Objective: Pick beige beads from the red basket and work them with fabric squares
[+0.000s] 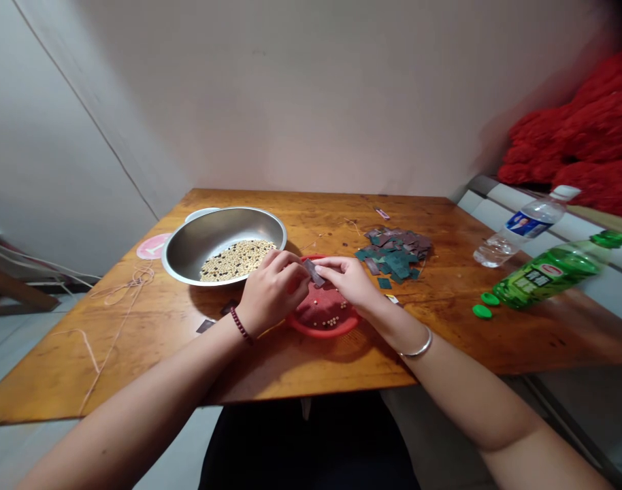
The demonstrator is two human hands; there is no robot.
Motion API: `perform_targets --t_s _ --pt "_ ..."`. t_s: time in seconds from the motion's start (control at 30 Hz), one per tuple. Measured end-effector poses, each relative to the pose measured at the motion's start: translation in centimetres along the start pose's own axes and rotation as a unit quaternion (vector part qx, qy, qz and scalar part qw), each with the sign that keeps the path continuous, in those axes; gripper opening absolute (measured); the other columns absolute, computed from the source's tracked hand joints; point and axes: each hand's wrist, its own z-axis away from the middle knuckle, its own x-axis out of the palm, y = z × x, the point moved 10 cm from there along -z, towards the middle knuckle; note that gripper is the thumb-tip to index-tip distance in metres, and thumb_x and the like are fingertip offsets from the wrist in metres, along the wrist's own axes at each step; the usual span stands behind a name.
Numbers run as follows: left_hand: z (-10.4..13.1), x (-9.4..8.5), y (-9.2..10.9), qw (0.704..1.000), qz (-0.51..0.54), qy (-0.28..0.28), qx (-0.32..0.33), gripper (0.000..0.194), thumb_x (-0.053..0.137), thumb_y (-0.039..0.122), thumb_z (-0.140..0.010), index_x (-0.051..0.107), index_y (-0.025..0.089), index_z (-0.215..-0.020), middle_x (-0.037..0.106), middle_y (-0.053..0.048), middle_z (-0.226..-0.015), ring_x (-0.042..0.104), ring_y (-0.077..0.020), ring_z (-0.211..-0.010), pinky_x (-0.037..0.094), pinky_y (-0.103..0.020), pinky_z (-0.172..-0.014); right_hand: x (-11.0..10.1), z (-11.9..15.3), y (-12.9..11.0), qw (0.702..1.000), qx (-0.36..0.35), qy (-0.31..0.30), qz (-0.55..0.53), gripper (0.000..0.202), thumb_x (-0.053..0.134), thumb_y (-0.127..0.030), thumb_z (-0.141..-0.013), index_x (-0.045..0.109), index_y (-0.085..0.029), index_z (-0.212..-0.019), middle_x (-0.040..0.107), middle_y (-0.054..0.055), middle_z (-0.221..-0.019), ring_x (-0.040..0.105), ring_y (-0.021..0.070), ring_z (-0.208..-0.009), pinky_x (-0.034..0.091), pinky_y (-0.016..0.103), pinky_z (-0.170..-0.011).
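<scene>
Above a red basin (324,332), my right hand (346,278) pinches a small dark flat piece (314,273) between thumb and fingers. Close against it is my left hand (276,284), its fingers curled together; whatever they hold is hidden. A few pale round beads or beans (333,321) lie in the basin. To the left stands a wide steel bowl (188,245) holding many pale and black beads or beans (234,262). Beyond my right hand is a pile of small dark green and brownish flat pieces (397,252).
On the right, a clear bottle (520,228) and a green drink bottle (550,272) stand tilted in view near two green caps (482,311). Loose string (122,306) and a pink disc (152,247) lie left on the wooden table (250,374). Red yarn-like material (576,136) is heaped behind.
</scene>
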Motion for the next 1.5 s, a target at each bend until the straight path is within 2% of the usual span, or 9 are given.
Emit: perform_targets --t_s 0.67,0.9,1.23,1.5 --pt "-0.1 0.6 0.1 1.0 -0.025 -0.015 0.005 0.011 0.054 0.027 -0.083 0.06 0.018 -0.079 0.06 -0.005 -0.092 0.05 -0.017 -0.087 0.047 -0.031 -0.077 -0.3 -0.2 0.0 1.0 0.001 0.01 -0.026 0.03 0.065 -0.032 -0.068 0.071 -0.013 -0.091 0.07 0.007 -0.079 0.061 0.014 -0.064 0.049 0.027 -0.062" --pt "0.1 -0.7 -0.3 0.999 -0.018 0.037 -0.005 0.009 0.056 0.028 -0.082 0.06 0.019 -0.084 0.059 -0.004 -0.092 0.049 -0.0169 -0.089 0.046 -0.032 -0.081 -0.8 -0.2 -0.1 0.999 -0.011 0.032 0.007 0.03 0.064 -0.033 -0.069 0.07 -0.014 -0.091 0.071 0.008 -0.085 0.062 0.0157 -0.068 0.05 0.027 -0.062" --pt "0.0 0.1 0.3 1.0 -0.02 0.01 0.007 0.008 0.056 0.026 -0.082 0.061 0.02 -0.08 0.06 -0.004 -0.094 0.049 -0.0178 -0.09 0.047 -0.032 -0.08 -0.4 -0.1 -0.3 1.0 -0.017 0.017 0.014 0.029 0.063 -0.033 -0.07 0.071 -0.014 -0.091 0.071 0.008 -0.085 0.063 0.0162 -0.069 0.05 0.029 -0.065" --pt "0.1 -0.7 -0.2 0.999 -0.026 0.042 -0.013 0.008 0.058 0.026 -0.081 0.061 0.02 -0.085 0.059 -0.004 -0.093 0.048 -0.018 -0.091 0.046 -0.032 -0.083 -0.2 0.0 -0.3 1.0 -0.012 0.014 0.017 0.029 0.063 -0.033 -0.07 0.07 -0.014 -0.092 0.071 0.008 -0.083 0.062 0.0155 -0.066 0.05 0.029 -0.063"
